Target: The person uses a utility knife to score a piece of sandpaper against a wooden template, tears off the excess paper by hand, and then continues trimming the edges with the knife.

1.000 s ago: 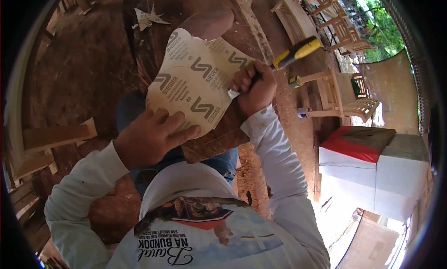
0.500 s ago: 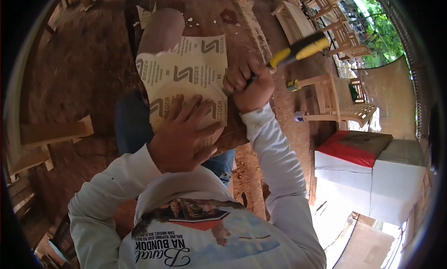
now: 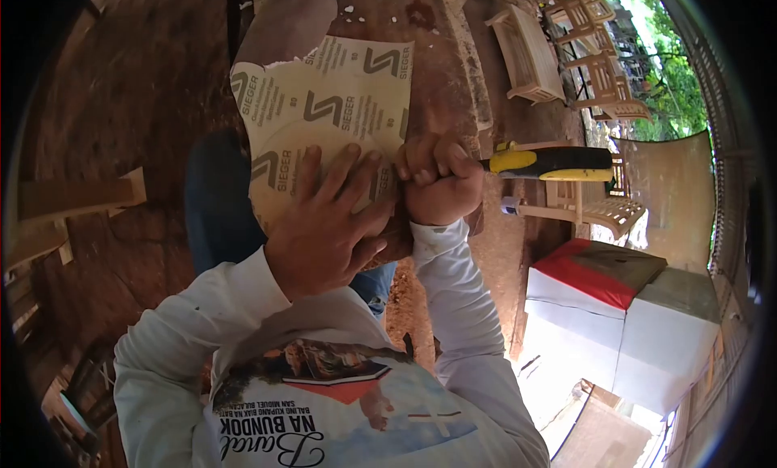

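A sheet of sandpaper [image 3: 324,95] lies with its printed backing up, and a faint circle is marked on it. Its far end curls over, showing the brownish grit side [image 3: 287,27]. My left hand [image 3: 328,225] rests flat on the near part, fingers spread. At the sheet's right edge my right hand [image 3: 441,176] is closed around the front of a tool with a black and yellow handle [image 3: 550,162]. The handle sticks out to the right of the fist. My fingers hide the tool's working end, so its exact kind does not show.
The sandpaper lies on a brown wooden work surface [image 3: 437,79] with white scraps near its far end. Wooden benches and chairs [image 3: 526,51] stand at the upper right. A box-like stack with a red cover [image 3: 579,265] is at the right. Timber [image 3: 81,197] lies to the left.
The tool's handle has swung from pointing up and right to nearly level. My right fist has turned with it and sits lower along the sheet's edge. My left hand stays on the sandpaper.
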{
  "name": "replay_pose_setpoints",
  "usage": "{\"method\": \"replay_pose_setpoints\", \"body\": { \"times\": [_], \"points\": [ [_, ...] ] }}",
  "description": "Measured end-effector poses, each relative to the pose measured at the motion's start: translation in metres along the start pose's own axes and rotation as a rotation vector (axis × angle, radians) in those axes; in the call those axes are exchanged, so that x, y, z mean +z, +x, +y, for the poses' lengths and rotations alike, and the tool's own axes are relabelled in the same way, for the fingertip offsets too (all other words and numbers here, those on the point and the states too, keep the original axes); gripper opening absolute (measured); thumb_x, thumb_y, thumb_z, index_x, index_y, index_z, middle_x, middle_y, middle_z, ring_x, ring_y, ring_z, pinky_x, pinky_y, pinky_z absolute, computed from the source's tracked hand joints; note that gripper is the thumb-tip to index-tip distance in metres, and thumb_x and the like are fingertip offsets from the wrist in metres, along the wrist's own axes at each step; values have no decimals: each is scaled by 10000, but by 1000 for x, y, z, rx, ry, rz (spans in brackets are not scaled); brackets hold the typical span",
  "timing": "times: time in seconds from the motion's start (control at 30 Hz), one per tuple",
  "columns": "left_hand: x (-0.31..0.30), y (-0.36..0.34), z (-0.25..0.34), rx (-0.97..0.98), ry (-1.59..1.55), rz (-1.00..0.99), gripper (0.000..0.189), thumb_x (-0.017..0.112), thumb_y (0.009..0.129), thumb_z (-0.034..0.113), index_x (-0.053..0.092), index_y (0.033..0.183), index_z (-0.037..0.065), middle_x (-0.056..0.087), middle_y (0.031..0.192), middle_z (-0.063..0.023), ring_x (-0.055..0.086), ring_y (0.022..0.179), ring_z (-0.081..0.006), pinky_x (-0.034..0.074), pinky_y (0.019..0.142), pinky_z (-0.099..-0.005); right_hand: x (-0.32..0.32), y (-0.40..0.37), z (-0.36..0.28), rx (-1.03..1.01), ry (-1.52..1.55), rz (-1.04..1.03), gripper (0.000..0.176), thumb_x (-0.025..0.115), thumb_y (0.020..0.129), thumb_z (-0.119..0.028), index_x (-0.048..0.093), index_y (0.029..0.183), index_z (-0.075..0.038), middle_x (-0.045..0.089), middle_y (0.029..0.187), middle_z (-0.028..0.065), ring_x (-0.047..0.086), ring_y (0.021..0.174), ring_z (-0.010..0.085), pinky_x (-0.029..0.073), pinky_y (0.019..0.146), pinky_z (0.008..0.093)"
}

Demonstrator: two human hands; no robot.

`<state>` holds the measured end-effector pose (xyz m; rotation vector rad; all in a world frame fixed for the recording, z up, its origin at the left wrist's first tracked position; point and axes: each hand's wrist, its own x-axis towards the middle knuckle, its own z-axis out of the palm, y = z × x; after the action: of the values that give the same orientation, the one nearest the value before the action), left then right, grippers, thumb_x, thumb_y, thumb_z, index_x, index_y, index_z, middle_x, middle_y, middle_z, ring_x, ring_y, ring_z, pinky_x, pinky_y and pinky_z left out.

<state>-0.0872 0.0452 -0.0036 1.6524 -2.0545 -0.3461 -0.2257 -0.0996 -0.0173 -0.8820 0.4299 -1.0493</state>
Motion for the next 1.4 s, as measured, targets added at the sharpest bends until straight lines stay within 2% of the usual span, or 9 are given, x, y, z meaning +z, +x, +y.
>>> {"method": "replay_pose_setpoints", "body": {
  "times": [0.17,0.27,0.37,0.47,1.1,1.27,1.37,1.4],
  "points": [
    [-5,1,1,-5,10,-25,571,749,916,400,621,1422,169,383,1642,-237,304,1545,-480,203,1228,-735,-1,-5,3,-63,30,21,268,508,919,-289,381,726,-154,409,627,32,366,598,170,378,647,359],
    [-5,2,1,-13,-1,-18,577,758,905,407,631,1417,174,393,1636,-231,309,1543,-471,208,1232,-726,10,-11,1,-125,-122,64,268,505,920,-282,380,725,-147,413,629,41,376,595,177,400,650,358],
    [-5,1,0,-17,-18,-3,572,759,900,413,643,1408,176,402,1631,-224,316,1542,-461,211,1235,-719,2,-12,7,-214,-195,-79,261,481,970,-265,405,792,-89,415,678,63,424,666,200,419,717,342],
    [-6,1,-2,-16,-39,12,572,764,894,417,655,1400,175,415,1624,-212,324,1540,-451,218,1237,-711,2,-14,8,-215,-196,-88,245,476,975,-246,414,798,-89,427,691,63,432,678,204,418,725,341],
    [-10,0,-8,-14,-93,38,561,796,853,459,701,1330,181,478,1584,-173,375,1504,-410,272,1203,-679,6,-11,10,-215,-170,-76,240,478,932,-240,415,766,-79,407,662,64,417,637,197,420,654,341],
    [-11,3,-23,53,-66,30,507,793,858,354,699,1298,121,530,1536,-167,429,1451,-409,330,1158,-624,4,-11,12,-216,-159,-64,261,480,948,-258,415,769,-80,415,666,67,401,625,190,415,651,334],
    [-12,7,-27,54,-99,13,510,793,845,296,690,1300,90,528,1541,-166,435,1442,-418,340,1154,-603,2,-8,11,-227,-185,-90,279,471,1007,-233,427,783,-74,413,675,61,411,602,192,426,602,350],
    [-14,8,-27,49,-129,2,516,794,840,279,686,1304,82,523,1547,-166,434,1442,-422,341,1155,-598,3,-8,10,-235,-194,-53,260,474,1019,-184,433,790,-67,408,675,59,418,593,186,422,576,342]
  ]
}}
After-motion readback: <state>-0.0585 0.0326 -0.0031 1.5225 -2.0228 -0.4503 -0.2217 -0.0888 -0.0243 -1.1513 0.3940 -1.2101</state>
